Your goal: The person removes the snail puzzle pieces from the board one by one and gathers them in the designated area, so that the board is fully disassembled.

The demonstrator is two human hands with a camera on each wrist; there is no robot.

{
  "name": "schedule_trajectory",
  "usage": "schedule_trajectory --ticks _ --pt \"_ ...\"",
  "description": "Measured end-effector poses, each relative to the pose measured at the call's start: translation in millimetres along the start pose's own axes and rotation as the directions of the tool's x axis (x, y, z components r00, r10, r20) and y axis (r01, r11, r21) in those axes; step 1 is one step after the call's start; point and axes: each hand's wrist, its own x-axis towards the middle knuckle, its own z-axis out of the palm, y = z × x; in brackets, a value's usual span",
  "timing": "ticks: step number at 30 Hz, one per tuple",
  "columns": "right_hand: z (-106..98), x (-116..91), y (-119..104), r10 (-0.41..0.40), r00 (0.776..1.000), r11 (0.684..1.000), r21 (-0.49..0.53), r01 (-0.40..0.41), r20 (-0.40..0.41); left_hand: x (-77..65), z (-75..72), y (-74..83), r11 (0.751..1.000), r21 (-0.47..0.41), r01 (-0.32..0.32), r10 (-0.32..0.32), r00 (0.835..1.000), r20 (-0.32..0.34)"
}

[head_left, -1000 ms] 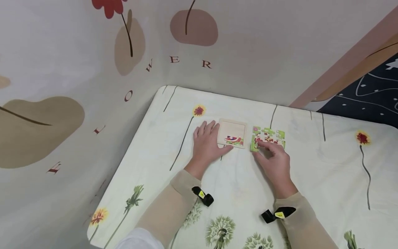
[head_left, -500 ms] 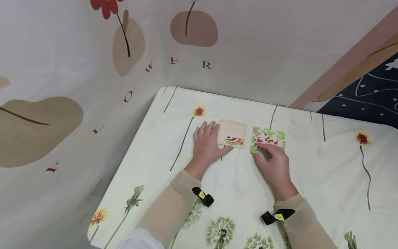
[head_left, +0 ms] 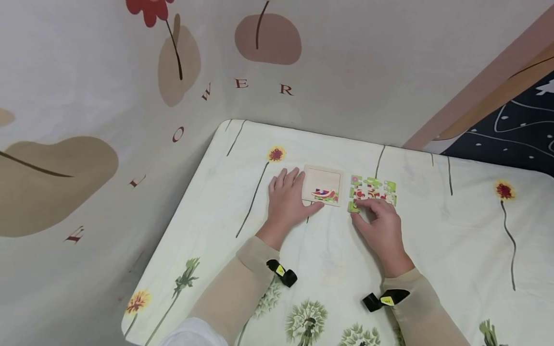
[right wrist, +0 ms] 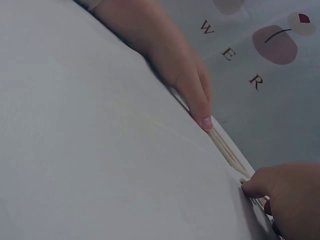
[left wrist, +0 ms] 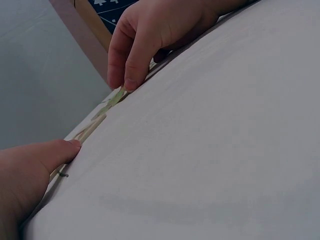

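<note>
A square wooden puzzle tray lies on the table, with colourful pieces fitted along its lower right inside. My left hand rests flat at the tray's left side, fingers spread and thumb against its lower edge. To the right lies a group of green, red and white jigsaw pieces. At that group's lower left corner my right hand pinches a green puzzle piece between thumb and fingers. In the left wrist view its green edge shows under the fingertips. The right hand covers the group's lower right part.
A pale cloth with printed flowers covers the table. Its far edge meets a light wall hanging with printed letters and shapes. A dark patterned fabric hangs at the far right.
The right hand has drawn the lower left puzzle piece slightly toward me, away from the group. The left hand and the tray have stayed in place.
</note>
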Motion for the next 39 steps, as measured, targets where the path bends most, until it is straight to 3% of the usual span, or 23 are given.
schedule_trajectory --ticks 7,17,24,34,39 --pt "1 1 0 -0.025 1.000 1.000 -0.007 0.025 0.000 0.3 -0.9 -0.5 1.000 0.007 0.001 -0.001 1.000 0.001" --pt "3 4 -3 0.011 1.000 1.000 0.025 -0.010 -0.007 0.4 -3.3 -2.8 1.000 0.016 0.008 -0.009 1.000 0.004" --pt "4 6 -4 0.033 0.999 0.998 0.049 -0.033 -0.009 -2.6 -4.2 -4.7 1.000 -0.007 -0.019 0.019 1.000 0.003" --pt "13 15 -10 -0.092 0.992 0.993 0.061 0.098 -0.084 -3.3 -4.3 -2.1 1.000 -0.004 -0.021 0.021 1.000 -0.017" --pt "18 19 -21 -0.072 0.997 0.996 0.042 0.074 -0.042 -2.4 0.4 -1.7 1.000 -0.003 -0.030 0.030 0.999 -0.034"
